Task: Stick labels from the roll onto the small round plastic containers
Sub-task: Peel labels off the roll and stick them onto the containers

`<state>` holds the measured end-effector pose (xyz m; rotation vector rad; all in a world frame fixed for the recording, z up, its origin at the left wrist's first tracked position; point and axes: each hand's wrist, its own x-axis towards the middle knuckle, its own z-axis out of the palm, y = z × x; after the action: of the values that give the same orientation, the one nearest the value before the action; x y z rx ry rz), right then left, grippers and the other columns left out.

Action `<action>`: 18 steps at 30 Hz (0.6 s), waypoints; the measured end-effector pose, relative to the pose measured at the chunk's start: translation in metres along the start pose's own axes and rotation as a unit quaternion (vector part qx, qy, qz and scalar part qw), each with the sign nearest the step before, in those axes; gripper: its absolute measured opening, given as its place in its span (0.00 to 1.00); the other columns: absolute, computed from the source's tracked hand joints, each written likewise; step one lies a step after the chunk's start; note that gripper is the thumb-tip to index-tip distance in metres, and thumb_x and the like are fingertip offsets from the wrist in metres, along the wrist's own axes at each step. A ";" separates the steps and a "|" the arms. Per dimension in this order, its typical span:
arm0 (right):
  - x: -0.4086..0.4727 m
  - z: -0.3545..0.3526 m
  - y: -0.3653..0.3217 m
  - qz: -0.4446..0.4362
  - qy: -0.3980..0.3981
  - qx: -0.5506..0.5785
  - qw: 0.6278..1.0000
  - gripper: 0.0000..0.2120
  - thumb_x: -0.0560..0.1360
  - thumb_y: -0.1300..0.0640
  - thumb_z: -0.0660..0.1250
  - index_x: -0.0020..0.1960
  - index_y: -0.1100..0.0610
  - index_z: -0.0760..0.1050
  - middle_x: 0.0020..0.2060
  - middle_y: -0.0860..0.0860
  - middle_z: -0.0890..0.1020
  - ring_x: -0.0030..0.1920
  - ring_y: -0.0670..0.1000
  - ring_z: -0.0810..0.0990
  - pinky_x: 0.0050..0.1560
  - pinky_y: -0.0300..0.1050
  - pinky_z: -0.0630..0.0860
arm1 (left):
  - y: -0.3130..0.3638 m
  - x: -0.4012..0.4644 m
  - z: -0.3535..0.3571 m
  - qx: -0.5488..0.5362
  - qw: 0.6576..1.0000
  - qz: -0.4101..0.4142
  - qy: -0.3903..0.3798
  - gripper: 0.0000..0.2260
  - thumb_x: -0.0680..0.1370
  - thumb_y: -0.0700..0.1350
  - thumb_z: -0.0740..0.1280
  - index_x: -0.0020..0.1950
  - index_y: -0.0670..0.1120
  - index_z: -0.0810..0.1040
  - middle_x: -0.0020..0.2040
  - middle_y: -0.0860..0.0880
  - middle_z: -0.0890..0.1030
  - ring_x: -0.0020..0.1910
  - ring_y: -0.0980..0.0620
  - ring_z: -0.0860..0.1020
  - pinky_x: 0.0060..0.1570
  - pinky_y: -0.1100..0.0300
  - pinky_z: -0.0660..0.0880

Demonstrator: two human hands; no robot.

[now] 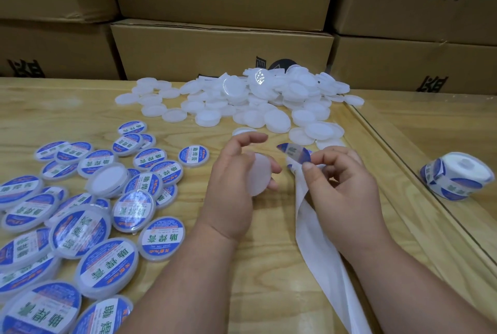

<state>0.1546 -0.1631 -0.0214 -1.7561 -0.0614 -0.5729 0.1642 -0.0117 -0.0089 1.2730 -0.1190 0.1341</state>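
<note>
Head view: the left hand (236,172) grips a plain white container (259,177) on edge, thumb and fingers curled round its rim, just above the wooden worktop (188,274); the right hand (341,180) pinches a blue round label (294,155) between thumb and forefinger, close beside the container but apart from it; a white backing strip (322,253) trails from under that hand toward the near edge; unlabelled containers (242,99) lie heaped farther back, labelled containers (80,212) spread at the left; the label roll (457,176) stands well off at the right; cardboard boxes (223,48) are stacked behind.
</note>
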 end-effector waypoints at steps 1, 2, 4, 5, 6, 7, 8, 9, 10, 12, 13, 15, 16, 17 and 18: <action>0.001 0.000 0.000 0.017 0.001 0.033 0.999 0.07 0.75 0.59 0.73 0.42 0.48 0.80 0.50 0.43 0.78 0.36 0.40 0.76 0.42 0.31 0.73 | 0.000 0.000 0.000 -0.033 0.999 -0.004 0.000 0.14 0.72 0.48 0.55 0.52 0.50 0.77 0.40 0.43 0.83 0.34 0.44 0.79 0.36 0.59 0.75; 0.001 -0.001 -0.002 0.033 -0.006 0.060 0.998 0.03 0.73 0.57 0.72 0.41 0.50 0.81 0.52 0.44 0.79 0.39 0.39 0.78 0.45 0.31 0.74 | 0.000 0.000 0.000 -0.050 0.999 -0.010 0.005 0.14 0.72 0.47 0.53 0.53 0.49 0.74 0.40 0.42 0.83 0.34 0.44 0.79 0.34 0.57 0.72; 0.002 -0.002 -0.002 0.054 -0.032 0.097 0.993 0.05 0.70 0.55 0.69 0.42 0.56 0.83 0.57 0.47 0.79 0.48 0.38 0.80 0.49 0.31 0.75 | -0.001 0.001 0.001 -0.043 0.999 -0.025 0.015 0.12 0.73 0.46 0.53 0.53 0.49 0.72 0.42 0.46 0.85 0.37 0.46 0.81 0.33 0.56 0.67; 0.002 -0.003 -0.002 0.066 -0.051 0.119 0.989 0.07 0.69 0.56 0.68 0.41 0.58 0.83 0.59 0.48 0.79 0.53 0.37 0.80 0.50 0.31 0.75 | -0.001 0.001 0.001 -0.035 0.999 -0.031 0.013 0.12 0.75 0.45 0.53 0.53 0.50 0.72 0.44 0.49 0.86 0.39 0.48 0.83 0.34 0.55 0.67; 0.003 -0.004 -0.003 0.081 -0.068 0.135 0.985 0.08 0.69 0.57 0.68 0.40 0.60 0.83 0.61 0.49 0.78 0.57 0.36 0.79 0.52 0.32 0.75 | -0.001 0.002 0.002 -0.031 0.999 -0.037 0.005 0.12 0.77 0.44 0.53 0.54 0.50 0.74 0.46 0.50 0.87 0.42 0.50 0.83 0.35 0.55 0.67; 0.003 -0.004 -0.004 0.092 -0.088 0.142 0.982 0.09 0.68 0.57 0.68 0.40 0.62 0.82 0.63 0.49 0.78 0.61 0.35 0.78 0.55 0.33 0.74 | 0.000 0.002 0.002 -0.030 0.999 -0.043 -0.006 0.13 0.78 0.45 0.54 0.55 0.51 0.75 0.50 0.50 0.87 0.45 0.51 0.83 0.36 0.55 0.67; 0.003 -0.005 -0.004 0.100 -0.105 0.141 0.979 0.09 0.68 0.57 0.68 0.39 0.63 0.82 0.64 0.49 0.78 0.64 0.34 0.75 0.60 0.36 0.73 | 0.001 0.002 0.003 -0.030 0.998 -0.047 -0.015 0.14 0.77 0.46 0.54 0.56 0.52 0.77 0.52 0.49 0.87 0.49 0.50 0.83 0.37 0.55 0.67; 0.003 -0.005 -0.004 0.107 -0.119 0.138 0.977 0.10 0.68 0.57 0.68 0.38 0.64 0.81 0.65 0.49 0.78 0.67 0.34 0.72 0.65 0.41 0.71 | 0.001 0.001 0.003 -0.026 0.998 -0.049 -0.020 0.15 0.76 0.48 0.55 0.56 0.53 0.79 0.54 0.47 0.87 0.51 0.48 0.83 0.37 0.55 0.67; 0.004 -0.005 -0.005 0.115 -0.127 0.135 0.976 0.10 0.68 0.56 0.68 0.38 0.64 0.81 0.66 0.48 0.77 0.69 0.34 0.70 0.69 0.45 0.69 | 0.002 0.001 0.003 -0.023 0.998 -0.049 -0.021 0.16 0.76 0.49 0.55 0.54 0.55 0.81 0.55 0.46 0.86 0.53 0.46 0.82 0.37 0.55 0.67; 0.005 -0.005 -0.006 0.130 -0.139 0.130 0.973 0.11 0.67 0.56 0.69 0.40 0.64 0.82 0.69 0.47 0.76 0.71 0.32 0.68 0.74 0.48 0.66 | 0.002 0.000 0.004 -0.026 0.998 -0.044 -0.025 0.17 0.76 0.50 0.55 0.49 0.57 0.84 0.55 0.43 0.86 0.51 0.43 0.80 0.36 0.55 0.66; 0.004 -0.005 -0.008 0.134 -0.141 0.126 0.973 0.10 0.68 0.56 0.70 0.40 0.64 0.83 0.69 0.47 0.76 0.71 0.31 0.67 0.74 0.48 0.66 | 0.002 0.000 0.004 -0.031 0.998 -0.043 -0.032 0.17 0.76 0.50 0.55 0.49 0.56 0.84 0.55 0.42 0.85 0.49 0.44 0.79 0.36 0.55 0.66; 0.004 -0.004 -0.008 0.142 -0.147 0.123 0.971 0.07 0.71 0.59 0.72 0.40 0.64 0.83 0.68 0.46 0.78 0.70 0.30 0.67 0.74 0.46 0.65 | 0.003 -0.001 0.004 -0.039 0.997 -0.041 -0.052 0.16 0.75 0.49 0.55 0.50 0.55 0.82 0.54 0.43 0.86 0.45 0.49 0.79 0.36 0.55 0.66; 0.004 -0.003 -0.008 0.145 -0.150 0.120 0.971 0.06 0.74 0.62 0.72 0.39 0.63 0.83 0.67 0.46 0.79 0.70 0.30 0.67 0.74 0.45 0.66 | 0.004 -0.001 0.004 -0.040 0.996 -0.042 -0.063 0.15 0.74 0.49 0.57 0.49 0.56 0.83 0.54 0.44 0.86 0.44 0.50 0.80 0.36 0.55 0.66; 0.003 -0.003 -0.008 0.146 -0.151 0.112 0.971 0.07 0.76 0.65 0.71 0.39 0.62 0.84 0.67 0.46 0.79 0.70 0.30 0.67 0.72 0.43 0.67 | 0.004 -0.001 0.004 -0.038 0.996 -0.043 -0.073 0.13 0.72 0.50 0.59 0.47 0.58 0.83 0.53 0.45 0.86 0.44 0.51 0.80 0.36 0.57 0.68; 0.003 -0.003 -0.008 0.147 -0.148 0.104 0.972 0.08 0.76 0.65 0.71 0.39 0.60 0.85 0.68 0.47 0.78 0.70 0.29 0.66 0.69 0.40 0.67 | 0.005 -0.001 0.004 -0.035 0.995 -0.044 -0.082 0.11 0.69 0.51 0.62 0.45 0.59 0.83 0.53 0.46 0.87 0.44 0.52 0.81 0.36 0.59 0.70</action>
<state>0.1535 -0.1645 -0.0126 -1.5950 -0.0658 -0.0827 0.1621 -0.0146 -0.0035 1.2151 -0.2069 -0.0495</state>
